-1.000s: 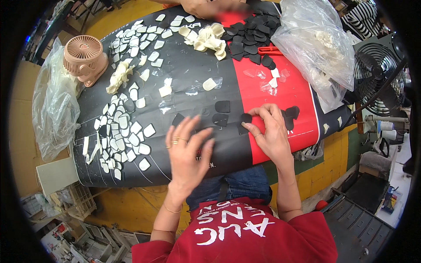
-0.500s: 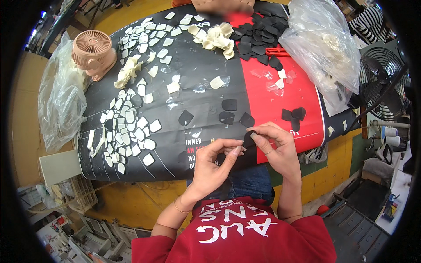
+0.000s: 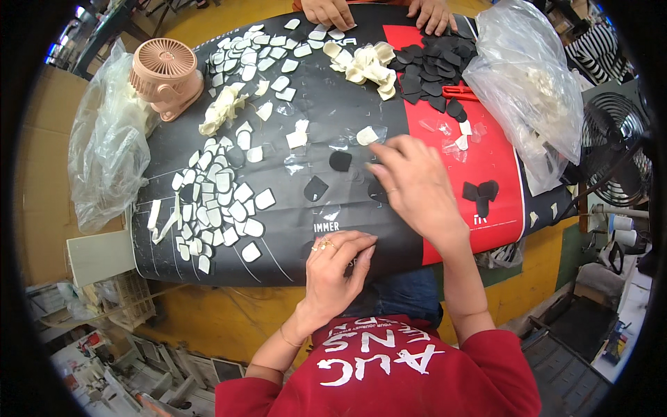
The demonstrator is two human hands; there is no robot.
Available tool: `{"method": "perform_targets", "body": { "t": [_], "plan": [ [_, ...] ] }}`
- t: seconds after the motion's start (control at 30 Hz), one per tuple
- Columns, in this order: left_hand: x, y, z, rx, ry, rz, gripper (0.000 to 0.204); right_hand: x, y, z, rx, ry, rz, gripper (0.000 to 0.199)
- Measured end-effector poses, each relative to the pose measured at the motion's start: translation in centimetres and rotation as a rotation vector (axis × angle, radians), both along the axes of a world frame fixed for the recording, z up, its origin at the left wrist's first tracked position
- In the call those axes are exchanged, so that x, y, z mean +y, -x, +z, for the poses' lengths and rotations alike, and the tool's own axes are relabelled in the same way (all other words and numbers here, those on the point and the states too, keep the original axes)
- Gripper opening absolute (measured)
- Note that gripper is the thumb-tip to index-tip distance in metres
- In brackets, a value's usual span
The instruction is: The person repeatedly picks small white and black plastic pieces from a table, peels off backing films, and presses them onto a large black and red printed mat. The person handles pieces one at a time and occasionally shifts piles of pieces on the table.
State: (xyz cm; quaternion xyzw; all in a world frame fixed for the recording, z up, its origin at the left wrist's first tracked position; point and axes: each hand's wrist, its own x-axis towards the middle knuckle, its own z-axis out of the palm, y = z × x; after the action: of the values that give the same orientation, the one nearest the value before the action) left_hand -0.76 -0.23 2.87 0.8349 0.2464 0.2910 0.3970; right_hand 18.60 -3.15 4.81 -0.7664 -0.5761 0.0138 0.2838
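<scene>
My right hand (image 3: 420,184) reaches out over the dark printed mat (image 3: 292,222), thumb and fingertips apart with nothing visible between them. Just left of its fingertips lies a black rounded patch (image 3: 340,161), and beyond them a cream patch (image 3: 367,135) on clear film. Another black patch (image 3: 376,192) is partly covered by this hand, and one more black patch (image 3: 316,188) lies farther left. My left hand (image 3: 335,272) hovers by the near edge, fingers curled and pressed together; whatever they may hold is hidden.
White-faced patches (image 3: 222,182) spread over the left side. Cream pieces (image 3: 365,66) and a black patch heap (image 3: 434,66) lie at the far side, near another person's hands (image 3: 432,14). A pink fan (image 3: 165,66), plastic bag (image 3: 524,83) and red tool (image 3: 458,92) stand or lie around.
My hands have moved apart, the right one forward over the mat. The black patch held between them is no longer visible there; one lies on a formerly bare spot. Another person's hands appear opposite.
</scene>
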Motion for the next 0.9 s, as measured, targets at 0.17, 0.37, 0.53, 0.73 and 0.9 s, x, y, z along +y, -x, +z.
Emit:
{"method": "perform_targets", "body": {
  "t": [0.17,0.37,0.53,0.73,0.9],
  "plan": [
    [0.4,-0.4,-0.9,-0.014,-0.002,0.004,0.017,-5.6,-0.9,0.3,0.1,0.198,-0.257,0.03],
    [1.5,-2.4,-1.4,0.12,-0.189,-0.091,0.032,-7.2,0.3,-1.3,0.25,0.11,-0.189,0.029],
    [2.3,-3.3,-2.0,0.237,-0.219,-0.088,0.039,-7.2,0.8,-0.8,0.221,0.159,-0.148,0.026],
    [2.2,-3.2,-2.8,0.167,-0.224,0.0,0.033,-6.8,1.7,-1.1,0.268,0.128,-0.122,0.027],
    [2.2,-3.2,-3.0,0.117,-0.231,0.041,0.028,-6.6,1.9,-1.6,0.258,0.089,-0.148,0.023]
  ]
}}
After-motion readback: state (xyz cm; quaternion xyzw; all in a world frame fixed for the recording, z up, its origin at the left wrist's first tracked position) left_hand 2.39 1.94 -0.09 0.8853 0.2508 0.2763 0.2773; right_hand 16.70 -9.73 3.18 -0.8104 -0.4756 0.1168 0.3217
